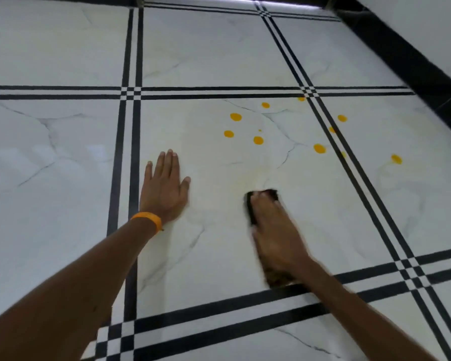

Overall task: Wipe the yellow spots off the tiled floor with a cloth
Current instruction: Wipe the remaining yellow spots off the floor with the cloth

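Observation:
Several yellow spots [258,140] dot the white marble-look tiled floor [219,256], spread from the middle tile across the black lines to the tile on the right, where one spot [396,159] lies. My right hand [276,230] presses a dark cloth [251,207] flat on the floor, below the spots; the hand is blurred. A faint yellowish smear [248,175] shows just beyond the cloth. My left hand [164,188] lies flat on the floor to the left, fingers apart, holding nothing, with an orange band [147,220] on the wrist.
Double black lines [130,152] divide the floor into large tiles. A black skirting [414,61] runs along a white wall at the upper right. Another dark strip borders the far edge at the top.

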Demonstrator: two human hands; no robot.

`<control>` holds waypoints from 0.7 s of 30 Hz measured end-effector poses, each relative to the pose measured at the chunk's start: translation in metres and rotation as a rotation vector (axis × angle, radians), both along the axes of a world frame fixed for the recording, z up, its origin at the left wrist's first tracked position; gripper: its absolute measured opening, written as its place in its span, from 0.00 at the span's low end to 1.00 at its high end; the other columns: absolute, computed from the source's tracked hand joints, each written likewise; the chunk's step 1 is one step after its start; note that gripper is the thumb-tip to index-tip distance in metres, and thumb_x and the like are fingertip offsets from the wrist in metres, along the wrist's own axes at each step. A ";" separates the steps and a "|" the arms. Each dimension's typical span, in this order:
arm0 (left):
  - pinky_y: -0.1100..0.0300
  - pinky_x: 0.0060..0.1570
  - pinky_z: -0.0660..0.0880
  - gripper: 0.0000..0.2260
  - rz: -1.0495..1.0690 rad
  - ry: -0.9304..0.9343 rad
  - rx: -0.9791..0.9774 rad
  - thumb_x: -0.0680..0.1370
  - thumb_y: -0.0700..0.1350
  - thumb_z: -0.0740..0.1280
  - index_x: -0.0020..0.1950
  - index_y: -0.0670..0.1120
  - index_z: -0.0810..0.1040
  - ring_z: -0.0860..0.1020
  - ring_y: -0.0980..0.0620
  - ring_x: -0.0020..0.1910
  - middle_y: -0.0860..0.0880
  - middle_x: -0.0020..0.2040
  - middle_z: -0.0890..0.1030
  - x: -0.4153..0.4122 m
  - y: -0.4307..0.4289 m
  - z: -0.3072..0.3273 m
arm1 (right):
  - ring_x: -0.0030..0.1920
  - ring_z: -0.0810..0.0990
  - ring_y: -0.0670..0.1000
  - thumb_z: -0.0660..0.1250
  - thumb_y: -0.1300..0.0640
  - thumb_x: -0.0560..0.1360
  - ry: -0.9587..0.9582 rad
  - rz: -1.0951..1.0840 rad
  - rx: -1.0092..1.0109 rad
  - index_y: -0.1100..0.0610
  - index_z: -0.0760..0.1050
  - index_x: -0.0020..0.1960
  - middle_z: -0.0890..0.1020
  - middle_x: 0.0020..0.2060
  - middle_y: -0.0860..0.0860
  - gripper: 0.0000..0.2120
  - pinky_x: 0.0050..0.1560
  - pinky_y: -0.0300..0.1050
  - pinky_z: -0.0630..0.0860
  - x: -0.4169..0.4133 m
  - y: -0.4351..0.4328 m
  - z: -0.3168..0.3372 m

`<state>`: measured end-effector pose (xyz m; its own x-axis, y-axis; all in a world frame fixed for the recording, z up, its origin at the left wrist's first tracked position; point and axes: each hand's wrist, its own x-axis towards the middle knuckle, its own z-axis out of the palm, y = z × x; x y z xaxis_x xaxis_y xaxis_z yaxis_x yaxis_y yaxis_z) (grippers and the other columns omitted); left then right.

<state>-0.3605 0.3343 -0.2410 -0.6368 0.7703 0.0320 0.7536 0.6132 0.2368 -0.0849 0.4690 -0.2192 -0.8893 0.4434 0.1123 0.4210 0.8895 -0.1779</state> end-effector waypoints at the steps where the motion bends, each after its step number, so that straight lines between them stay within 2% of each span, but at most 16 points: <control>1: 0.42 0.79 0.46 0.32 -0.005 -0.004 -0.001 0.82 0.56 0.45 0.82 0.39 0.49 0.47 0.46 0.82 0.42 0.83 0.50 0.001 0.001 -0.001 | 0.79 0.59 0.57 0.52 0.48 0.81 -0.001 -0.129 -0.009 0.63 0.57 0.81 0.62 0.79 0.59 0.32 0.80 0.50 0.49 0.001 0.035 0.000; 4: 0.43 0.80 0.46 0.31 0.015 0.007 0.001 0.82 0.56 0.45 0.82 0.40 0.47 0.46 0.47 0.82 0.44 0.83 0.49 0.001 0.002 -0.002 | 0.77 0.63 0.64 0.44 0.45 0.80 -0.022 -0.480 -0.036 0.68 0.58 0.79 0.65 0.77 0.65 0.35 0.78 0.63 0.57 -0.059 0.119 0.005; 5: 0.43 0.80 0.46 0.31 0.013 0.002 -0.001 0.83 0.55 0.46 0.82 0.41 0.47 0.45 0.48 0.82 0.44 0.83 0.49 -0.001 0.003 -0.001 | 0.77 0.64 0.65 0.44 0.46 0.80 -0.014 -0.490 -0.033 0.69 0.59 0.78 0.66 0.76 0.66 0.35 0.77 0.64 0.57 -0.091 0.117 0.006; 6: 0.43 0.80 0.46 0.31 0.012 -0.008 -0.017 0.83 0.55 0.46 0.82 0.41 0.46 0.45 0.48 0.82 0.44 0.83 0.49 -0.001 0.004 0.000 | 0.77 0.64 0.65 0.45 0.48 0.80 -0.004 -0.451 -0.001 0.69 0.59 0.78 0.66 0.76 0.66 0.34 0.77 0.63 0.58 -0.115 0.102 0.002; 8: 0.43 0.80 0.46 0.31 0.008 -0.017 -0.025 0.83 0.55 0.47 0.82 0.41 0.47 0.46 0.48 0.82 0.44 0.83 0.49 -0.001 0.002 0.000 | 0.79 0.60 0.61 0.48 0.49 0.82 -0.024 -0.193 0.017 0.67 0.57 0.79 0.63 0.79 0.63 0.31 0.79 0.60 0.55 -0.128 0.038 -0.004; 10: 0.43 0.80 0.47 0.31 0.007 -0.016 -0.023 0.83 0.55 0.48 0.82 0.42 0.47 0.46 0.48 0.82 0.44 0.83 0.49 -0.001 0.002 0.001 | 0.82 0.52 0.55 0.51 0.49 0.83 -0.101 0.056 -0.014 0.62 0.51 0.82 0.55 0.82 0.58 0.31 0.81 0.56 0.50 -0.090 -0.001 -0.001; 11: 0.43 0.80 0.47 0.31 0.009 -0.023 -0.024 0.83 0.55 0.48 0.82 0.42 0.47 0.46 0.49 0.82 0.44 0.83 0.49 -0.001 0.002 0.003 | 0.82 0.50 0.53 0.52 0.48 0.83 -0.107 0.095 -0.057 0.61 0.51 0.82 0.54 0.82 0.56 0.32 0.81 0.56 0.50 -0.068 0.004 0.002; 12: 0.43 0.80 0.47 0.31 0.013 -0.029 -0.027 0.83 0.55 0.48 0.82 0.42 0.47 0.46 0.49 0.82 0.44 0.83 0.49 -0.003 0.003 0.004 | 0.82 0.51 0.54 0.53 0.48 0.82 -0.078 0.072 -0.062 0.61 0.52 0.82 0.55 0.82 0.56 0.32 0.81 0.57 0.52 -0.053 0.027 0.000; 14: 0.43 0.80 0.46 0.31 0.011 -0.028 -0.015 0.83 0.54 0.48 0.82 0.42 0.47 0.46 0.49 0.82 0.45 0.83 0.49 -0.002 0.003 0.003 | 0.81 0.57 0.59 0.53 0.48 0.82 -0.056 -0.129 -0.035 0.64 0.56 0.81 0.60 0.80 0.60 0.32 0.79 0.60 0.55 -0.049 0.088 -0.004; 16: 0.44 0.80 0.46 0.31 0.008 -0.036 0.001 0.83 0.54 0.49 0.82 0.42 0.47 0.46 0.49 0.82 0.45 0.83 0.49 -0.001 0.003 0.003 | 0.79 0.60 0.63 0.47 0.46 0.82 -0.060 -0.368 -0.005 0.68 0.56 0.79 0.62 0.78 0.65 0.34 0.78 0.63 0.56 -0.081 0.143 0.002; 18: 0.44 0.80 0.45 0.31 0.008 -0.051 0.008 0.83 0.53 0.50 0.82 0.42 0.48 0.46 0.49 0.82 0.45 0.83 0.50 0.000 0.001 0.003 | 0.79 0.60 0.64 0.43 0.46 0.81 -0.081 -0.481 -0.062 0.69 0.56 0.79 0.62 0.78 0.66 0.35 0.79 0.63 0.54 -0.122 0.146 0.005; 19: 0.44 0.80 0.46 0.31 0.011 -0.049 0.009 0.82 0.53 0.50 0.82 0.42 0.48 0.46 0.50 0.82 0.45 0.83 0.50 0.000 0.001 0.005 | 0.78 0.61 0.64 0.45 0.47 0.81 -0.066 -0.443 -0.029 0.69 0.57 0.79 0.63 0.77 0.66 0.34 0.79 0.62 0.53 -0.141 0.131 0.002; 21: 0.45 0.80 0.46 0.30 0.013 -0.063 0.018 0.82 0.52 0.50 0.82 0.42 0.49 0.48 0.49 0.82 0.45 0.83 0.52 -0.003 0.004 0.005 | 0.79 0.62 0.61 0.52 0.49 0.81 -0.013 -0.199 0.026 0.67 0.59 0.79 0.65 0.78 0.63 0.31 0.79 0.59 0.54 -0.155 0.077 -0.002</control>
<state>-0.3632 0.3383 -0.2358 -0.6479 0.7617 0.0054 0.7290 0.6179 0.2947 -0.2394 0.5456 -0.2211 -0.7857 0.6079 0.1151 0.5913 0.7925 -0.1494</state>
